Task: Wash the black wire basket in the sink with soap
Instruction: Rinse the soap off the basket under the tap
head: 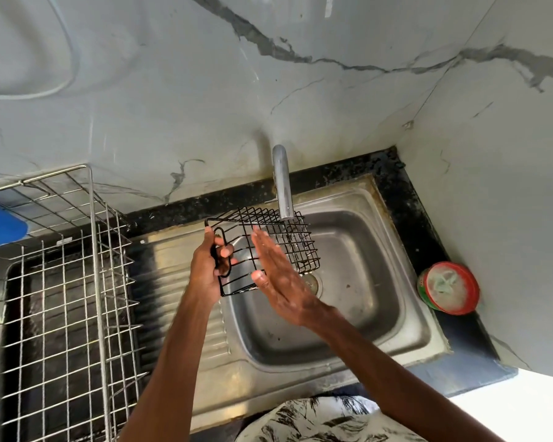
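Note:
The black wire basket [296,237] hangs tipped on its side over the steel sink [380,298], just under the chrome tap spout [283,183]. My left hand [209,266] grips the basket's left end, fingers curled round its looped wire handle. My right hand [276,275] lies flat with straight fingers against the basket's near side. Water seems to fall from the spout onto the basket's far right part. A round red and green tub of dish soap [449,288] stands on the black counter right of the sink.
A large steel wire dish rack [71,314] fills the counter to the left, with a blue plastic item [0,224] at its back. The ribbed drainboard [170,282] lies between rack and basin. Marble-look walls close off the back and right.

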`<move>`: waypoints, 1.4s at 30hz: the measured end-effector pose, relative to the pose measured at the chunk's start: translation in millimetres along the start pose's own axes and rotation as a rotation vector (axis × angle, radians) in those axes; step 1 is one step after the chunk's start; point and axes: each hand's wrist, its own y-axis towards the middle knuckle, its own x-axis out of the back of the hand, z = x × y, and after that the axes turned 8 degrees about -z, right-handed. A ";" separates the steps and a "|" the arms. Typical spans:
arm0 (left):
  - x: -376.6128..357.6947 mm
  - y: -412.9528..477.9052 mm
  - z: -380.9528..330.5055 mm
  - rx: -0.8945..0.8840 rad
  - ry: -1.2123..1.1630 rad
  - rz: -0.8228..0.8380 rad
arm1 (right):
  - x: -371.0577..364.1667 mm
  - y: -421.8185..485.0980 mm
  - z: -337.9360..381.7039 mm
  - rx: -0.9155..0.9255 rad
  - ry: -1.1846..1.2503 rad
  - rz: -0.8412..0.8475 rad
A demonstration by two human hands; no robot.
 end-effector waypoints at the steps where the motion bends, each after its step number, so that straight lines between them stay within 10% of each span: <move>1: 2.4 1.2 0.4 0.007 -0.021 0.011 | -0.1 -2.7 -16.5 -0.018 -0.035 -0.011; 8: 14.1 4.1 4.2 -0.013 0.015 0.006 | 35.0 -3.7 -66.4 -0.442 -0.013 -0.008; 21: 10.1 3.0 3.8 -0.015 -0.020 0.020 | 24.3 11.2 -74.0 -0.377 -0.187 -0.366; 34: 1.0 -5.2 -1.8 0.000 -0.044 -0.061 | 41.7 37.7 -73.6 -0.567 -0.130 0.168; 42: -8.3 -6.1 -4.9 -0.002 -0.155 -0.164 | 57.8 66.8 -71.0 -0.620 -0.059 -0.208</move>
